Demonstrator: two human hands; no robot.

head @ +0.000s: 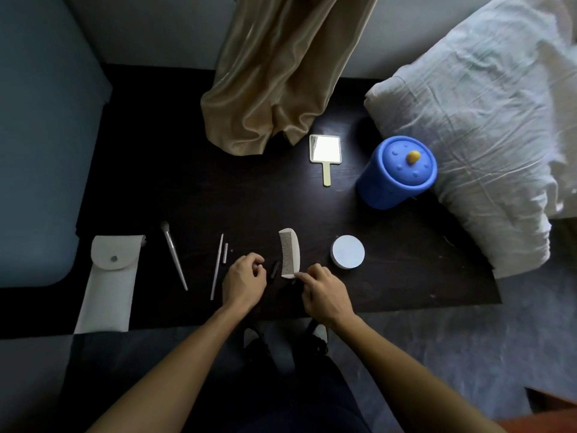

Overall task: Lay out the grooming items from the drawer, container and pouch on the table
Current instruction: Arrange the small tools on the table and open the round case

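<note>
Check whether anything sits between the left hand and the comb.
Yes. A small dark item lies on the table between the left hand and the comb; the right hand touches the comb's near end.

no readable text, labels, numbers

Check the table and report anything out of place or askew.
The white pouch hangs past the table's front edge at the left. The curtain hem spills onto the back of the table. Otherwise nothing looks spilled or damaged.

A home bedroom: rumpled white pillow (pixel 487 126), gold curtain (pixel 281 73), dark bedside table (pixel 187 182).
</note>
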